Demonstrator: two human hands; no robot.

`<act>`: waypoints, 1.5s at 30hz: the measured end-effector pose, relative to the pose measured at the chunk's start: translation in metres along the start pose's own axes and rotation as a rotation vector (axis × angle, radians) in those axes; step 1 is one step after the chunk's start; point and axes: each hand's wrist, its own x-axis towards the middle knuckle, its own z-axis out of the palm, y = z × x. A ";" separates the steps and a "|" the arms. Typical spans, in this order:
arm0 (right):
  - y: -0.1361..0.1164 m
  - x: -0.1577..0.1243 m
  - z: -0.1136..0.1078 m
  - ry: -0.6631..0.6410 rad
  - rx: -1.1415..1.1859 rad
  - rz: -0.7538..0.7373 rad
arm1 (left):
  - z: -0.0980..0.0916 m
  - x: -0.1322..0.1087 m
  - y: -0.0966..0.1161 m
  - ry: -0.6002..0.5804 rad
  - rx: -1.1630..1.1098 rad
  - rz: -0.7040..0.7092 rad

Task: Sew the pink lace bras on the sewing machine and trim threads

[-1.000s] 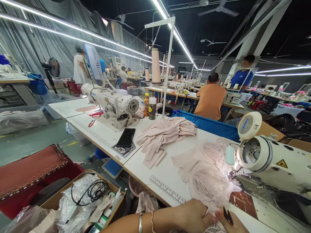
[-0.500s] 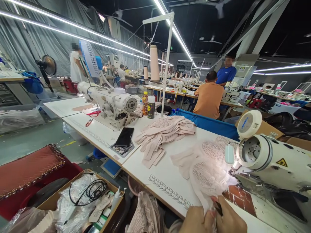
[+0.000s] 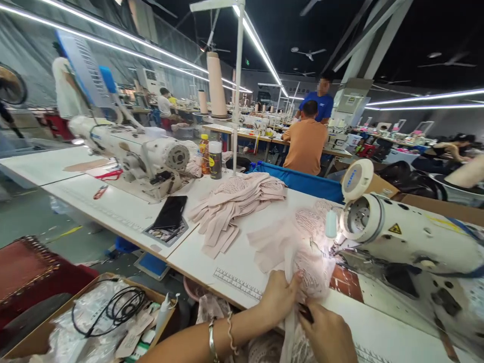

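Note:
My left hand [image 3: 279, 295] pinches a piece of pale pink lace fabric [image 3: 312, 267] at the near edge of the white sewing table [image 3: 242, 252]. My right hand [image 3: 328, 335] is closed around a small dark tool, probably thread snips [image 3: 305, 312], held against the same lace. The lace runs up to the needle area of the white sewing machine [image 3: 401, 234] on the right. More pink lace hangs off the table edge below my hands.
A heap of pink fabric pieces [image 3: 234, 201] lies mid-table beside a black phone [image 3: 170, 213]. A second sewing machine [image 3: 139, 156] stands at the left. A cardboard box [image 3: 94, 315] with cables sits on the floor. A person in an orange shirt [image 3: 305, 146] sits ahead.
The view has swung to the right and nearer the machine. Both hands moved up onto the table with the lace; my left hand now grips it higher.

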 end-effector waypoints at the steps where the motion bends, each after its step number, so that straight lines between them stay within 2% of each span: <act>1: -0.006 -0.001 -0.003 -0.019 -0.035 0.016 | 0.000 -0.001 0.001 0.003 0.031 0.034; 5: -0.020 -0.002 -0.021 -0.114 -0.008 0.066 | -0.010 0.016 0.010 -0.032 0.100 0.117; 8: -0.015 -0.004 -0.030 -0.147 0.094 0.057 | -0.033 0.046 0.024 -0.022 0.130 0.150; 13: 0.006 -0.015 -0.038 -0.141 0.137 0.120 | -0.089 0.087 0.044 0.133 0.359 0.171; 16: 0.013 -0.017 -0.051 -0.192 0.127 0.135 | -0.099 0.092 0.047 0.241 0.512 0.283; 17: 0.015 -0.016 -0.058 -0.220 0.135 0.136 | -0.095 0.090 0.046 0.235 0.543 0.333; 18: 0.016 -0.015 -0.066 -0.257 0.153 0.129 | -0.087 0.086 0.044 0.173 0.580 0.399; 19: 0.018 -0.012 -0.075 -0.294 0.171 0.116 | -0.075 0.081 0.040 0.028 0.635 0.497; 20: 0.021 -0.009 -0.086 -0.334 0.186 0.094 | -0.061 0.075 0.035 -0.172 0.705 0.619; 22: 0.028 -0.002 -0.112 -0.403 0.200 0.015 | -0.027 0.063 0.024 -0.658 0.897 0.929; 23: 0.034 0.002 -0.125 -0.423 0.199 -0.043 | -0.011 0.058 0.019 -0.793 0.984 1.040; 24: 0.040 0.006 -0.138 -0.444 0.182 -0.115 | 0.005 0.054 0.014 -0.859 1.059 1.106; 25: 0.047 0.011 -0.148 -0.474 0.133 -0.164 | 0.018 0.052 0.010 -0.848 1.111 1.119; 27: 0.062 0.020 -0.159 -0.479 -0.009 -0.149 | 0.037 0.052 0.005 -0.780 1.159 1.078; 29: 0.075 0.030 -0.152 -0.406 -0.122 -0.073 | 0.045 0.057 0.002 -0.749 1.144 1.042; 31: 0.082 0.039 -0.130 -0.276 -0.162 0.009 | 0.043 0.065 0.002 -0.718 1.086 1.023; 34: 0.085 0.052 -0.087 -0.058 -0.029 0.140 | 0.034 0.076 0.008 -0.719 1.025 1.023; 37: 0.085 0.065 -0.053 0.082 0.146 0.322 | 0.029 0.082 0.019 -0.825 1.071 1.131; 40: 0.088 0.073 -0.039 0.139 0.178 0.383 | 0.031 0.087 0.026 -0.895 1.124 1.221; 42: 0.090 0.074 -0.037 0.154 0.176 0.395 | 0.034 0.091 0.024 -0.882 1.051 1.145; 45: 0.088 0.069 -0.036 0.162 0.179 0.396 | 0.038 0.097 0.011 -0.742 0.893 0.950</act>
